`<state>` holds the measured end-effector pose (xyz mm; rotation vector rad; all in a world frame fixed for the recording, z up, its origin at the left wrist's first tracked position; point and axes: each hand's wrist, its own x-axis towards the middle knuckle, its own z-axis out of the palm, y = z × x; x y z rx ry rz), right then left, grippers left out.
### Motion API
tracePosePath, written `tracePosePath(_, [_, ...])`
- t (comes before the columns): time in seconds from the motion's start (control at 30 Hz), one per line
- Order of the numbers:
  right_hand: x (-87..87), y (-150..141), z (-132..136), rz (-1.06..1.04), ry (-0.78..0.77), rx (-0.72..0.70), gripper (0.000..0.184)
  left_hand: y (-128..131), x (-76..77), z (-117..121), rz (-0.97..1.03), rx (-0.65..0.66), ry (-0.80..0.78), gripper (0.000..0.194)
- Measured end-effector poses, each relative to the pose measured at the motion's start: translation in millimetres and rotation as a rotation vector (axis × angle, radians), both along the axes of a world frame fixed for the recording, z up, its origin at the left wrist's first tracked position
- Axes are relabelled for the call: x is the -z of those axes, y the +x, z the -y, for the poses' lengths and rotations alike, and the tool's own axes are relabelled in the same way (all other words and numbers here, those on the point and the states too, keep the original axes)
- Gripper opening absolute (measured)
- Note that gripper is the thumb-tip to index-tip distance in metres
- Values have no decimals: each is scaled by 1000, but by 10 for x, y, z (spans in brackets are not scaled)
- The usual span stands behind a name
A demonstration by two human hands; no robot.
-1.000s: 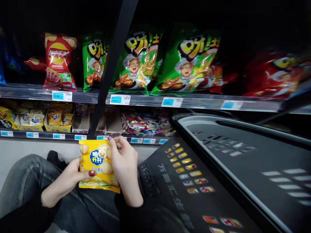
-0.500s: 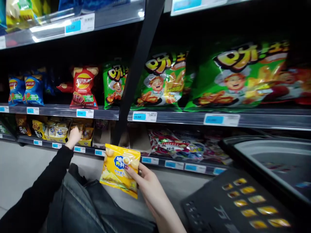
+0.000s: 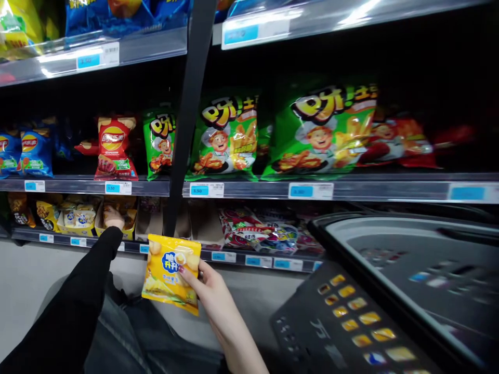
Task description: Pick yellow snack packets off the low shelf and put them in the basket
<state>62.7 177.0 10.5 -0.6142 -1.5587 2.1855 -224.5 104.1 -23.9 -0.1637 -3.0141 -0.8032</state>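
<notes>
Shelves [image 3: 393,192] filling background | right hand [image 3: 224,306] pinching packet [image 3: 167,288] by right side | left hand [image 3: 113,217], nearer box [image 3: 129,233], reaching inside, grip unclear

At 9 o'clock, the left hand [image 3: 113,216] is small and blurred inside a snack carton [image 3: 132,231]; its fingers and anything in their grasp cannot be made out. Toward 7 o'clock, a yellow snack packet [image 3: 170,285] hides most of the right hand's [image 3: 206,285] fingers. At 4 o'clock, the shopping basket [image 3: 307,306] runs past the right and bottom edges, its contents smeared. The top edge crops the blue chip bags [image 3: 113,18] at 11 o'clock. The price label [image 3: 468,193] at 3 o'clock is illegible.
</notes>
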Motion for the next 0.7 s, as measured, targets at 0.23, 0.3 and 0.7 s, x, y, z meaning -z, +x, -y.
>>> tracePosePath(0.23, [41,0,-57,15,29,0,47,250,-302,644,90,-2,447,37])
tracePosePath(0.3, [85,-17,-76,28,56,14,46,507,-354,878,205,68,615,30])
tracePosePath(0.7, [245,-179,138,56,202,-51,38,1953,-424,860,702,381,1215,45])
